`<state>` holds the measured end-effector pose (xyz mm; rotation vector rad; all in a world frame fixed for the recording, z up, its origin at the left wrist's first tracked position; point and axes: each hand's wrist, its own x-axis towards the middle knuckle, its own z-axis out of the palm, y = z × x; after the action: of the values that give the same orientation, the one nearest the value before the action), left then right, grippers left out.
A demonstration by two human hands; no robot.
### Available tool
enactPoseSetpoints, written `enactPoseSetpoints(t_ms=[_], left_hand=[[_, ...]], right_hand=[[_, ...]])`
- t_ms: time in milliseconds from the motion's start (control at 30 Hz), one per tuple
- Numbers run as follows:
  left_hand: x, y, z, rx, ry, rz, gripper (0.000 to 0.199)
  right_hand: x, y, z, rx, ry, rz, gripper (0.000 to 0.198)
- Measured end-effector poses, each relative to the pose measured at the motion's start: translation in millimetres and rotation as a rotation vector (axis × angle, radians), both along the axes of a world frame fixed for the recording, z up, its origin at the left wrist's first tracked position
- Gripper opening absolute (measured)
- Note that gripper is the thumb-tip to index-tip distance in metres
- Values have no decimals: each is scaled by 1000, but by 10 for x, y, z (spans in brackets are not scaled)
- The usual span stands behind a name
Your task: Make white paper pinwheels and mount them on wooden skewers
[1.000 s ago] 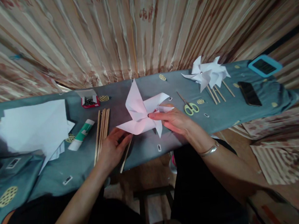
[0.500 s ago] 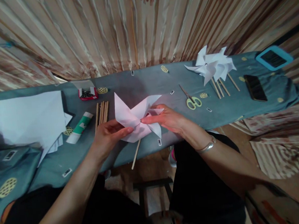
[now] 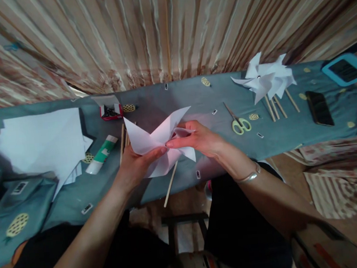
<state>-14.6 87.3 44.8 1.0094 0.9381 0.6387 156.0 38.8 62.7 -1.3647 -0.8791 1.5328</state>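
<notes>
A white paper pinwheel point(image 3: 160, 162) is held up between my two hands, over the front part of the table. My left hand point(image 3: 134, 165) grips its left side, the thumb close to the centre. From the right, my right hand point(image 3: 199, 139) closes on it, the thumb pressed at the middle and the fingers behind a folded blade. A thin wooden stick point(image 3: 171, 184) slants down from under the paper past the table edge. Behind my left hand lie several wooden sticks point(image 3: 122, 143), partly covered by the paper.
On the left are a stack of white paper point(image 3: 43, 137), a glue stick point(image 3: 102, 154) and a red box of pins point(image 3: 111, 111). Scissors point(image 3: 239, 124), several finished pinwheels point(image 3: 265, 78), a phone point(image 3: 320, 108) and a blue-framed device point(image 3: 346, 70) lie rightward on the cloth-covered table point(image 3: 187, 95).
The pinwheel has tilted and turned slightly in my hands. My left thumb has slid toward its centre, next to the right thumb. The whole view has shifted a little.
</notes>
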Motion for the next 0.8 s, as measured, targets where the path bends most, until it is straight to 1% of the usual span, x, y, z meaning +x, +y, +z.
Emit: enactPoseSetpoints(t_ms=[67,167,300,367,433,500,533,567,633,700,800], left_hand=[[-3,-5,-25,-28,-4,35,30],[-11,-11,-78,-94,-9,82,33],[-15,-18,-147,-196,-63,164,33],[-13,-19,-157,-229,-88,191,34],[-10,-19,-154,-243,-100,213,33],[-6,-20,-147,-256,-97,234,33],[-3,-21,-145,-260,-94,237,33],[0,-25,-144,-261,-97,233,33],[10,-37,-146,-246,-127,213,34],[21,-53,-145,-209,-168,194,34],[28,-77,-138,-174,-164,168,28]], right_hand=[[-13,2,-41,-1,4,-5,33],[-5,0,-82,25,12,-60,39],[95,19,-108,123,-74,-124,40],[160,19,-104,211,-188,-200,43],[195,-7,-77,325,-381,-330,44],[178,-64,-27,458,-613,-423,36],[149,-99,0,523,-718,-415,28],[109,-133,24,578,-802,-364,19],[14,-187,48,651,-903,-201,9],[-70,-211,39,679,-963,-67,10],[-133,-200,-1,659,-1015,38,13]])
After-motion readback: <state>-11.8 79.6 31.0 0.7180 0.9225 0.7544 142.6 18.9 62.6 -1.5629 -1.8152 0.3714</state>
